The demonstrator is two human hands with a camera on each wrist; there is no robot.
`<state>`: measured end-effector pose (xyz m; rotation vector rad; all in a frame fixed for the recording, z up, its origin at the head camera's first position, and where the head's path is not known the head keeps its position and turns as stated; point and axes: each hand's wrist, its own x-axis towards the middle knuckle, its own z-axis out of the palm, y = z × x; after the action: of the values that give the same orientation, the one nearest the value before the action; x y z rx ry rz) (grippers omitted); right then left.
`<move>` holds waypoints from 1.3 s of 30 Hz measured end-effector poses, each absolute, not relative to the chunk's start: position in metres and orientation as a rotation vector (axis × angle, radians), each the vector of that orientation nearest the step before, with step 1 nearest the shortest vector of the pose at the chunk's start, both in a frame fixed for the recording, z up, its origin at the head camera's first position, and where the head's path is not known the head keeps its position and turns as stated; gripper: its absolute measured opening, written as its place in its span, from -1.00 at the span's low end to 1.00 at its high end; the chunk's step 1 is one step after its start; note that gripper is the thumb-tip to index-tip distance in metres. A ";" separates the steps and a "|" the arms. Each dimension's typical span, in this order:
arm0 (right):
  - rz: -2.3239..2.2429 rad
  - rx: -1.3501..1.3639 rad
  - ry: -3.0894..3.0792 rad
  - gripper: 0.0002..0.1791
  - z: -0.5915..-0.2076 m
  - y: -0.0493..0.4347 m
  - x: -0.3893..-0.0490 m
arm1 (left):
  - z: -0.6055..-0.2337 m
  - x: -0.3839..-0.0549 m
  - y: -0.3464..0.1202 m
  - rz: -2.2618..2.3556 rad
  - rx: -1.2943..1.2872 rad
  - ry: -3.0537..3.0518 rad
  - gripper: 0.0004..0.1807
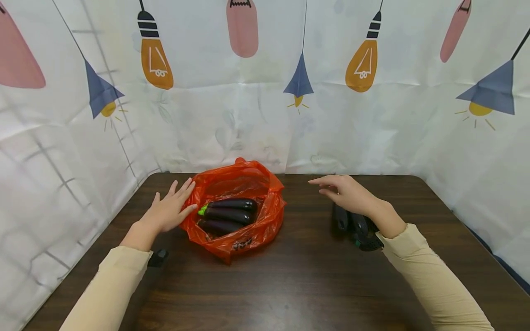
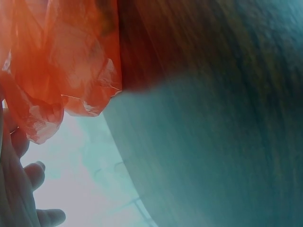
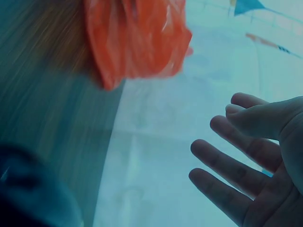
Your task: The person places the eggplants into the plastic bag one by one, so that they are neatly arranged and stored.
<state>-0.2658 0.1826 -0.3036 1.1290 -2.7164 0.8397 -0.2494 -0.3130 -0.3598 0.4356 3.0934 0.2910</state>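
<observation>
An open red plastic bag [image 1: 273, 223] stands on the table left of the middle, its mouth spread wide. Inside lie glossy dark purple eggplants [image 1: 232, 214]; three show, one with a green stem end at the left. My left hand [image 1: 167, 209] is at the bag's left side with fingers straight and spread; the fingertips meet or nearly meet the plastic. To the right of the bag, apart from it, my right hand [image 1: 343, 191] hovers over the table with relaxed, slightly bent fingers and holds nothing. The right wrist view shows that hand [image 3: 255, 165] with fingers parted.
Dark wood-grain table [image 1: 290, 285] lies beneath both arms. Black equipment [image 1: 358, 230] sits below the right wrist, and a small black piece [image 1: 158, 258] shows beside the left wrist. A white cloth [image 1: 265, 115] printed with lamps and bulbs hangs behind the table and along its sides.
</observation>
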 end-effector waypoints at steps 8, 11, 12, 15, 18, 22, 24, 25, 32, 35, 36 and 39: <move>0.816 0.979 -2.758 -0.55 -0.312 0.215 -0.261 | -0.361 -0.249 -0.316 0.290 0.409 3.085 -0.12; 0.803 0.936 -2.755 -0.54 -0.313 0.224 -0.260 | -0.362 -0.249 -0.317 0.298 0.409 3.085 -0.12; 0.798 0.924 -2.752 -0.54 -0.314 0.227 -0.259 | -0.363 -0.248 -0.317 0.300 0.411 3.085 -0.12; 0.786 0.875 -2.752 -0.55 -0.314 0.236 -0.258 | -0.363 -0.248 -0.317 0.307 0.417 3.091 -0.12; 0.787 0.819 -2.760 -0.55 -0.315 0.246 -0.257 | -0.363 -0.247 -0.317 0.312 0.422 3.101 -0.12; 0.798 0.752 -2.773 -0.55 -0.318 0.256 -0.256 | -0.363 -0.247 -0.316 0.307 0.425 3.103 -0.13; 0.806 0.726 -2.778 -0.56 -0.319 0.261 -0.257 | -0.364 -0.247 -0.316 0.303 0.424 3.099 -0.13; 0.812 0.715 -2.780 -0.56 -0.320 0.263 -0.257 | -0.364 -0.248 -0.316 0.301 0.424 3.096 -0.13; 0.791 0.649 -2.778 -0.60 -0.322 0.276 -0.256 | -0.362 -0.248 -0.314 0.300 0.435 3.100 -0.13; 0.778 0.625 -2.788 -0.61 -0.324 0.282 -0.257 | -0.362 -0.248 -0.314 0.297 0.437 3.107 -0.13; 0.782 0.613 -2.795 -0.61 -0.325 0.283 -0.257 | -0.362 -0.248 -0.314 0.297 0.437 3.108 -0.13; 0.794 0.585 -2.815 -0.60 -0.327 0.288 -0.257 | -0.361 -0.248 -0.313 0.294 0.442 3.111 -0.13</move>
<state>-0.2569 0.2876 -0.3270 0.5854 -2.8146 0.7939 -0.2483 -0.3132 -0.3607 0.4422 3.1112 0.2938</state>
